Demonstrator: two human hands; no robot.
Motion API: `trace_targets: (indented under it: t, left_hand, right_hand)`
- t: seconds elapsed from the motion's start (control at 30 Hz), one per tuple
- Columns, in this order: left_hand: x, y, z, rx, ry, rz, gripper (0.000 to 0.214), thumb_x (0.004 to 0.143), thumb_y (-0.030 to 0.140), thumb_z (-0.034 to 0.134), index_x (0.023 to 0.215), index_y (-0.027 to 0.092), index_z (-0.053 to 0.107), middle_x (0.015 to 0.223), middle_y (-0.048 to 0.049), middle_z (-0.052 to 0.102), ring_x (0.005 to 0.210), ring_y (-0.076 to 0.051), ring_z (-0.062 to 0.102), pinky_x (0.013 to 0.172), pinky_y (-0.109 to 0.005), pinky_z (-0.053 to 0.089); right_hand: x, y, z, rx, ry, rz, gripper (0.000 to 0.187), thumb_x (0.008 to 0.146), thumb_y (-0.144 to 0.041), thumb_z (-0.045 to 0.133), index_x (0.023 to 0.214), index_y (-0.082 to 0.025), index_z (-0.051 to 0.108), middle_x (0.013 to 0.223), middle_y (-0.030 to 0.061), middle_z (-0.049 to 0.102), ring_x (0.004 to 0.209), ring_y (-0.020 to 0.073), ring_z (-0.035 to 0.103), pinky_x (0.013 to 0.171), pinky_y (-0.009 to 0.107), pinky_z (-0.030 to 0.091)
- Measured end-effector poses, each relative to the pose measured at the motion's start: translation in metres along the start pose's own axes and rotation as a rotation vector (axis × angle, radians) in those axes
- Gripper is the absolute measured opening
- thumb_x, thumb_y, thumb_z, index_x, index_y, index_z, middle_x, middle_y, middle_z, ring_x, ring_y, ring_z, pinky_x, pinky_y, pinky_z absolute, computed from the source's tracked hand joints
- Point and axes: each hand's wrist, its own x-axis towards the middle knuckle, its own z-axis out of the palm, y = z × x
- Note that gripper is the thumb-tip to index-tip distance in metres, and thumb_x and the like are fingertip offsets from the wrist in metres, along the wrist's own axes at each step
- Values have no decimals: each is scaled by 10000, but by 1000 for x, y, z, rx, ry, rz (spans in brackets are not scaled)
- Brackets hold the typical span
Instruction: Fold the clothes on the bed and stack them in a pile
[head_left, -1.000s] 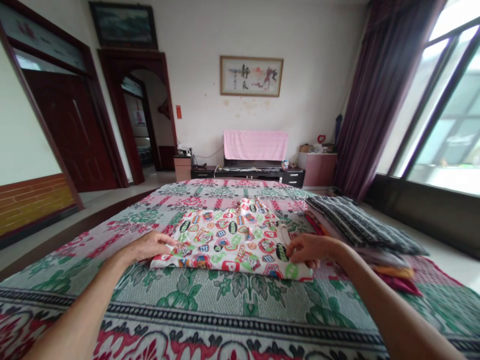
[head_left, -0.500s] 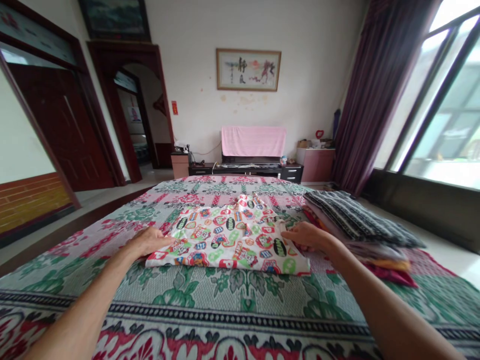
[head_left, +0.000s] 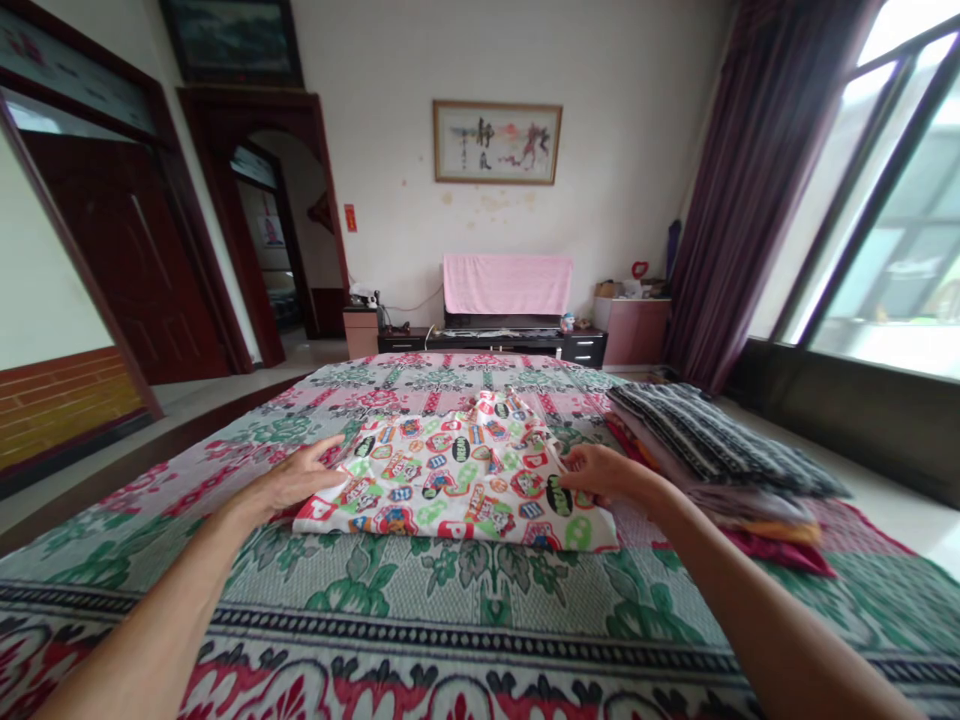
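Observation:
A white printed shirt [head_left: 457,480] with colourful cartoon badges lies folded on the patterned bedspread [head_left: 352,590], its long straight edge toward me. A small bunched part stands up at its far side. My left hand [head_left: 300,478] is at the shirt's left edge, with thumb and fingers spread apart and nothing gripped. At the opposite edge, my right hand [head_left: 600,470] has its thumb and fingers closed on the cloth. Some of its fingertips are hidden behind the hand.
Right of the shirt rises a stack of folded clothes [head_left: 720,450], a black-and-white knit on top. Beyond the bed stands a low black cabinet [head_left: 585,347] with a pink cloth [head_left: 508,283] above it. A purple curtain [head_left: 750,190] hangs by the window.
My left hand has loosened from the shirt's left edge, its fingers lifting and spreading. My right hand has shifted slightly along the right edge. The shirt lies nearly the same.

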Motion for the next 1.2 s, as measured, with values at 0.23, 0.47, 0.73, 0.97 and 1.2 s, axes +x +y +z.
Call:
trace_targets:
  t: [0.23, 0.47, 0.73, 0.97, 1.2]
  left_hand:
    - [1, -6, -5, -2, -142, -38, 640, 574, 316, 620, 1184, 120, 611, 675, 0, 631, 518, -114, 499, 480, -211, 340]
    - [2, -7, -3, 19, -110, -15, 613, 549, 316, 611, 1122, 99, 648, 666, 1, 620, 517, -105, 464, 471, -205, 302]
    - [-9, 3, -11, -91, -86, -13, 580, 545, 353, 654, 1072, 113, 689, 738, -30, 667, 518, -100, 477, 485, -208, 336]
    - [-40, 13, -17, -1, -165, -11, 573, 538, 351, 642, 1061, 121, 678, 691, -2, 638, 554, -116, 510, 508, -207, 359]
    - [-43, 16, -28, 299, -333, -136, 521, 580, 318, 579, 1079, 185, 654, 503, 29, 564, 436, -145, 518, 396, -208, 333]
  right_hand:
    - [-4, 3, -4, -14, 26, -117, 268, 682, -207, 610, 932, -171, 522, 725, 17, 597, 520, 108, 526, 404, 203, 368]
    - [-10, 0, -3, -64, -95, -102, 192, 746, -286, 532, 903, -182, 494, 732, 27, 587, 551, 143, 544, 442, 250, 402]
    - [-17, -3, -6, -105, 90, -231, 135, 670, -196, 591, 799, -158, 576, 762, 14, 594, 683, 124, 528, 584, 213, 396]
    - [-45, 1, -19, -95, -35, -286, 130, 672, -237, 602, 765, -147, 595, 712, -1, 604, 618, 95, 504, 530, 188, 373]
    - [-63, 6, -26, -214, -312, -102, 165, 706, -316, 591, 741, -157, 617, 580, 6, 603, 465, 105, 524, 424, 190, 366]
